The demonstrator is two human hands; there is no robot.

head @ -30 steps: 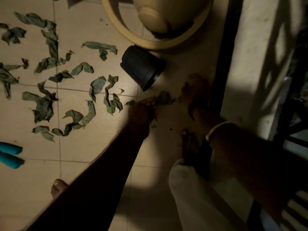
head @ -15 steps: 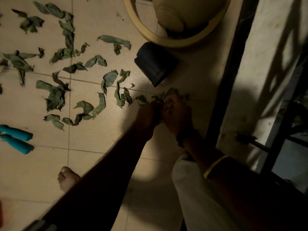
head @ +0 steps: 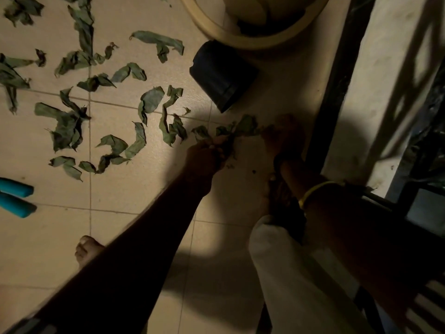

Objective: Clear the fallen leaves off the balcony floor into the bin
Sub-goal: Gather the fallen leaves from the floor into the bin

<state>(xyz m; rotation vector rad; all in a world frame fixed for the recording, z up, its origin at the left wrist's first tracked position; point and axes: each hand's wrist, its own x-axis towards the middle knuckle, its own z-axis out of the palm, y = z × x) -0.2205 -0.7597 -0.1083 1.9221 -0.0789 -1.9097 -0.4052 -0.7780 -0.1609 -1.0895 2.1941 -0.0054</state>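
Note:
Several dry green leaves (head: pixel 113 145) lie scattered over the beige tiled floor at the left and centre. My left hand (head: pixel 207 153) grips a bunch of leaves (head: pixel 240 130) low over the floor, just below the black bin (head: pixel 222 74), which lies on its side. My right hand (head: pixel 284 138) reaches down to the floor on the right of that bunch, fingers spread and relaxed, in deep shadow. A yellow bangle sits on my right wrist.
A large beige pot (head: pixel 252 22) stands at the top behind the bin. Teal tool handles (head: pixel 16 198) lie at the left edge. A dark rail and raised ledge (head: pixel 337 80) run along the right. My bare feet (head: pixel 88 249) stand on the tiles.
My right hand, which met the left at the bunch half a second ago, has moved away to the right. My left hand stays on the leaves.

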